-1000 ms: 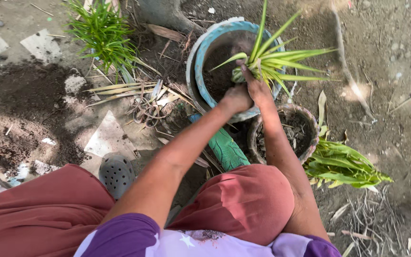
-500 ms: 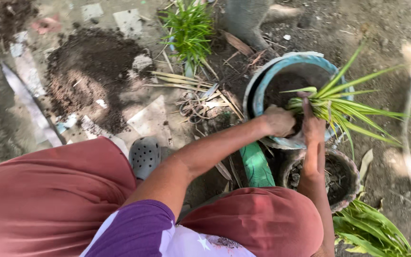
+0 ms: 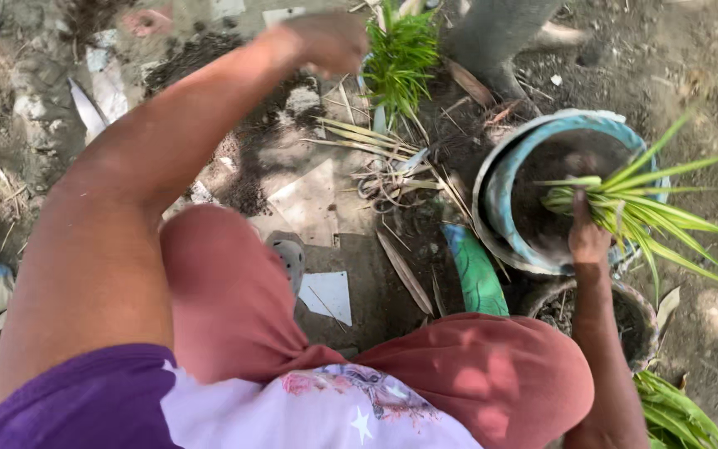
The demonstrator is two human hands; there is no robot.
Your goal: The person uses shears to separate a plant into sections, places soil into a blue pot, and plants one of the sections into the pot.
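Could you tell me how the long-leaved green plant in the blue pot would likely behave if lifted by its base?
The long-leaved green plant, gripped by the right hand, probably flops: its thin leaves already arch sideways. It looks light. Soil in the round blue plastic pot seems loose, so roots may shed crumbs.

Blue-rimmed pot [image 3: 500, 179] of dark soil at right; green striped-leaf plant [image 3: 633, 208]; brick-red shorts [image 3: 475, 374]; purple and pale floral-printed shirt [image 3: 234, 407] at the bottom.
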